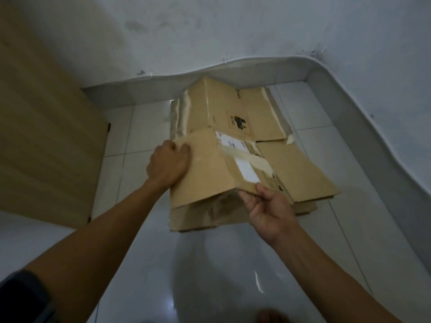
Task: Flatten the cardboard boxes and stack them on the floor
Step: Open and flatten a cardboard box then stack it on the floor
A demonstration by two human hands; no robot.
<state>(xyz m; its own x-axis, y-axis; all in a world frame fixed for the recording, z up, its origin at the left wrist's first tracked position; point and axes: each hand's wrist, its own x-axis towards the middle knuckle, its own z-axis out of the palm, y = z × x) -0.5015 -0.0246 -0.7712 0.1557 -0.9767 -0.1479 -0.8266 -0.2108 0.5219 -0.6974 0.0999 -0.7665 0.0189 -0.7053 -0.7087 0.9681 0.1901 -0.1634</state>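
Observation:
A flattened brown cardboard box (210,169) with white labels and clear tape is held over a stack of flattened boxes (235,108) lying on the white tiled floor (310,108) against the wall. My left hand (169,163) grips the held box's left edge, fingers curled over it. My right hand (268,206) pinches its near edge between thumb and fingers. The held box's near flap is lifted a little, showing more cardboard (205,215) beneath. Another flat piece (300,173) lies to the right, under the held box.
A light wooden door or panel (46,127) stands at the left. The white wall (210,31) and its grey skirting (144,89) run behind the stack and curve round on the right. A foot (270,317) shows at the bottom edge.

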